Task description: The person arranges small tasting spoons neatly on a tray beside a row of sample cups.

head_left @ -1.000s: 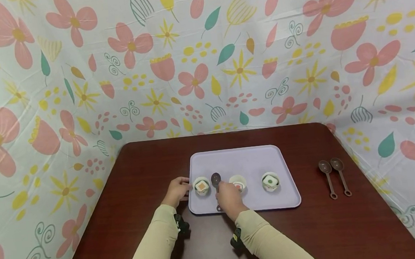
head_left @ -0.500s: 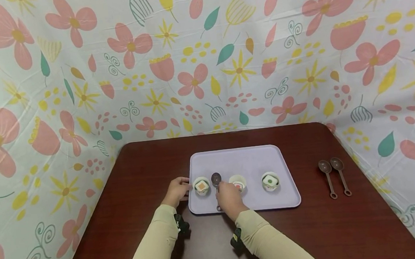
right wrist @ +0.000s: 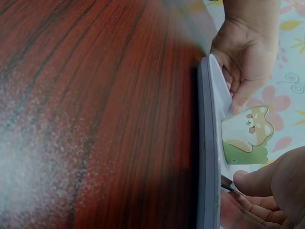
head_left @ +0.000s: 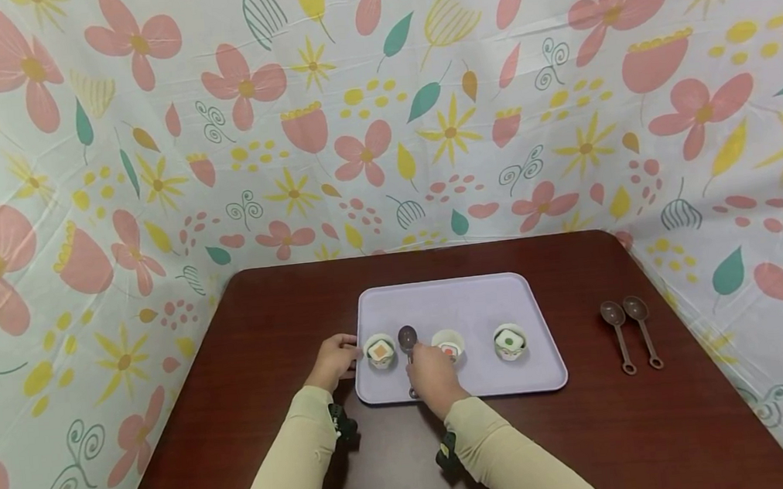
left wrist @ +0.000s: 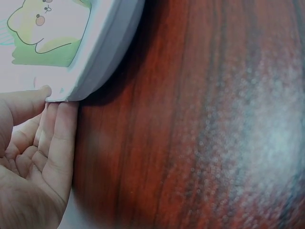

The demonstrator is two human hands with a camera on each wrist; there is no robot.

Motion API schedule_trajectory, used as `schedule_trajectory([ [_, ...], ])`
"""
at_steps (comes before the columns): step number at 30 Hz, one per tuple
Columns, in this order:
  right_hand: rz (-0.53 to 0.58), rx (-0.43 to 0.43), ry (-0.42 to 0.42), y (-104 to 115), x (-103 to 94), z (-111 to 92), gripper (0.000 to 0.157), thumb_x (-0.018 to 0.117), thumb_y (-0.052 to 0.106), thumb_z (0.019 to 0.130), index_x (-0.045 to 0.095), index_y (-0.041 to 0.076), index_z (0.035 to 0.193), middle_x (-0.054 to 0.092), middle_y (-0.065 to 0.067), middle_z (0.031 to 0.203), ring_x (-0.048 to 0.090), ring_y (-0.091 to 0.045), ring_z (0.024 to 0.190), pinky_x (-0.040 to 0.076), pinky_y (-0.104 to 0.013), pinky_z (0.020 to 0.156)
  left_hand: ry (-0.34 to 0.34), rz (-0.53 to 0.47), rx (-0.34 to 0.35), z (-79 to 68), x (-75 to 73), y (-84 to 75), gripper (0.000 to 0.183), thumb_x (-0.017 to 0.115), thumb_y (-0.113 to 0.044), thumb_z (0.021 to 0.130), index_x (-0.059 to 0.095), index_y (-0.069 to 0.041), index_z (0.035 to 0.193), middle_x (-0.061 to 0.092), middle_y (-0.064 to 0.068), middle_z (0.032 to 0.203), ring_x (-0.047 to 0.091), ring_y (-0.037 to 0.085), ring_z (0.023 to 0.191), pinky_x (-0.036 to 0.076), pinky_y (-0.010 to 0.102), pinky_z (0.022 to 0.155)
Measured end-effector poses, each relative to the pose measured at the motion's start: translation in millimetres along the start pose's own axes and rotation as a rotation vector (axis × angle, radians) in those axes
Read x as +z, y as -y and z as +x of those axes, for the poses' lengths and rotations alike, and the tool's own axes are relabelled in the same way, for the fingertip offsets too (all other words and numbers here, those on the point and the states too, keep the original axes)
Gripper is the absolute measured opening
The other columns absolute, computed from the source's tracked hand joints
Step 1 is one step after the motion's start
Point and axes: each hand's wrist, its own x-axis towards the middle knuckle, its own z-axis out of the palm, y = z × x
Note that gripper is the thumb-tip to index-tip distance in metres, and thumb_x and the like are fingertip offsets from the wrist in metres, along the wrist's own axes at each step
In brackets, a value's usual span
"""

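Observation:
A pale lilac tray point(head_left: 438, 299) lies on the table with three small cups on it. My left hand point(head_left: 333, 362) grips the tray's left rim, its thumb on top and fingers against the outside in the left wrist view. Beside it stands the left cup point(head_left: 380, 352), printed with a cartoon animal, holding a square topped in orange. Between the left and middle cups, a brown spoon point(head_left: 407, 338) lies bowl away from me; my right hand point(head_left: 437, 379) pinches its handle and partly hides the middle cup point(head_left: 452, 342). The right cup point(head_left: 510, 342) shows a green-topped square.
Two more brown spoons, one point(head_left: 613, 314) left of the other point(head_left: 637, 308), lie side by side on the dark wooden table point(head_left: 285, 308), right of the tray. A flower-printed cloth point(head_left: 379, 106) hangs behind and along both sides.

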Motion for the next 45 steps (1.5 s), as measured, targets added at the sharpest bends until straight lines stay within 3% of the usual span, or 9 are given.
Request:
schedule_trajectory([
  [13, -0.011, -0.025, -0.035, -3.4, 1.2, -3.4, 0.016, 0.077, 0.011, 0.086, 0.066, 0.004, 0.078, 0.068, -0.009, 0.071, 0.069, -0.027, 0.071, 0.057, -0.041, 0.064, 0.015, -0.021, 0.002, -1.7, 0.9, -1.4, 0.032, 0.065, -0.005, 0.095, 0.062, 0.001, 0.126, 0.065, 0.014, 0.104, 0.065, 0.026, 0.086, 0.060, 0.042, 0.073],
  [20, 0.002, -0.028, -0.024, -4.9, -5.7, -6.1, 0.012, 0.075, 0.011, 0.088, 0.069, 0.002, 0.087, 0.070, -0.012, 0.076, 0.069, -0.026, 0.070, 0.056, -0.039, 0.060, 0.019, -0.009, 0.011, -2.9, -0.2, -1.0, 0.033, 0.066, -0.006, 0.095, 0.062, 0.000, 0.127, 0.066, 0.015, 0.106, 0.065, 0.027, 0.088, 0.060, 0.043, 0.075],
  [26, 0.063, -0.021, -0.035, -9.2, -22.6, -5.8, 0.018, 0.069, 0.013, 0.093, 0.074, 0.001, 0.106, 0.075, -0.013, 0.092, 0.070, -0.024, 0.077, 0.057, -0.038, 0.067, 0.009, -0.008, 0.009, -2.0, -0.6, -0.6, 0.033, 0.066, -0.006, 0.095, 0.062, 0.000, 0.126, 0.066, 0.014, 0.105, 0.065, 0.027, 0.086, 0.060, 0.041, 0.073],
  [34, 0.250, -0.044, -0.035, -18.3, -52.2, -6.3, 0.020, 0.065, 0.015, 0.095, 0.074, -0.001, 0.105, 0.064, 0.001, 0.059, 0.055, -0.006, 0.041, 0.047, -0.025, 0.043, 0.003, -0.006, 0.007, 0.7, -0.8, 2.1, 0.033, 0.067, -0.005, 0.093, 0.063, 0.001, 0.126, 0.066, 0.014, 0.103, 0.064, 0.026, 0.082, 0.059, 0.041, 0.069],
  [45, 0.302, -0.009, -0.082, -63.5, -93.5, -1.2, 0.020, 0.066, 0.016, 0.093, 0.075, 0.001, 0.102, 0.068, -0.001, 0.068, 0.060, -0.008, 0.046, 0.049, -0.027, 0.046, 0.011, -0.011, 0.007, 0.5, 0.7, 1.7, 0.034, 0.067, -0.006, 0.093, 0.062, 0.001, 0.126, 0.066, 0.015, 0.105, 0.065, 0.027, 0.084, 0.060, 0.041, 0.070],
])
